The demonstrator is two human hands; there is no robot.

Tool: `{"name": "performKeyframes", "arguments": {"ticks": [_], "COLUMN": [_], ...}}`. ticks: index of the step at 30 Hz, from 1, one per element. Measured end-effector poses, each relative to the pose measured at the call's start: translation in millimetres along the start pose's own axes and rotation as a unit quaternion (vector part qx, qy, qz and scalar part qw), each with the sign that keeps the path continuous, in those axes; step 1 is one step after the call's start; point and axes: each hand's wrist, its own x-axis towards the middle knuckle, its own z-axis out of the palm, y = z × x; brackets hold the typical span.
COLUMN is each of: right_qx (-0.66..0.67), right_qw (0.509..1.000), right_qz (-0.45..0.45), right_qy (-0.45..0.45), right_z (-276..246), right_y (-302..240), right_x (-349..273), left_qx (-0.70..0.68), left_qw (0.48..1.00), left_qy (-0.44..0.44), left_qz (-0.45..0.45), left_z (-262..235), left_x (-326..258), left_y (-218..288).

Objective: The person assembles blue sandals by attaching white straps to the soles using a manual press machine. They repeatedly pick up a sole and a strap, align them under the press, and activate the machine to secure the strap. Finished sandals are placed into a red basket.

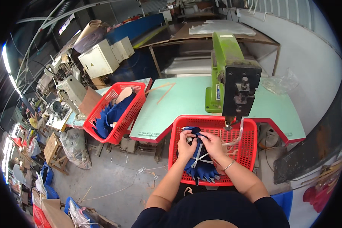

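A red plastic basket (250, 152) stands right in front of me, below the head of a green machine (226, 49). In it lies a stack of dark blue fabric pieces (201, 171) with jagged edges, bound crosswise by a white tie (195, 162). My left hand (186, 144) pinches the far end of a blue piece at the top of this stack. Close beside it, my right hand (213, 145) also has its fingers closed on the blue fabric. The fingertips of both hands nearly meet. Beige strips lie in the basket's right side, partly hidden by my right hand.
A second red basket (140, 100) holding blue pieces rests on the left of the pale green table (167, 98). Another sewing machine (70, 91) stands farther left. Thin strips (165, 93) lie on the table, and a clear plastic bag (281, 83) sits to its right.
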Motion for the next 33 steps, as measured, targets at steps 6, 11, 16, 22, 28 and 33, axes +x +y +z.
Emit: {"name": "performKeyframes", "arguments": {"ticks": [6, 11, 16, 22, 28, 33], "right_qx": [-0.051, -0.002, 0.091, 0.02, -0.136, -0.217], "right_qw": [0.998, 0.999, 0.994, 0.991, 0.945, 0.918], "right_qz": [-0.038, -0.018, 0.058, 0.12, -0.066, -0.085], "right_qy": [-0.014, -0.041, 0.0, 0.048, -0.289, -0.32], "right_z": [-5.2, -9.5, -29.3, -91.3, -127.0, -145.0], "right_y": [-23.3, -35.6, -44.0, -1.7, -77.5, -87.0], "right_x": [-14.6, -27.4, -34.2, -36.5, -16.3, -5.4], "left_qx": [0.029, -0.09, -0.118, -0.125, -0.171, -0.224], "left_qw": [0.998, 0.995, 0.991, 0.975, 0.909, 0.91], "left_qy": [0.028, 0.025, -0.054, -0.177, -0.378, -0.344], "left_qz": [0.046, 0.02, 0.012, -0.057, -0.043, -0.056], "left_z": [-2.9, -1.6, -7.8, 9.8, 33.7, 55.7], "left_x": [-6.1, -14.8, -14.9, -10.6, -12.8, -19.9], "left_y": [7.2, -1.3, 6.3, 35.5, 74.0, 73.5]}}
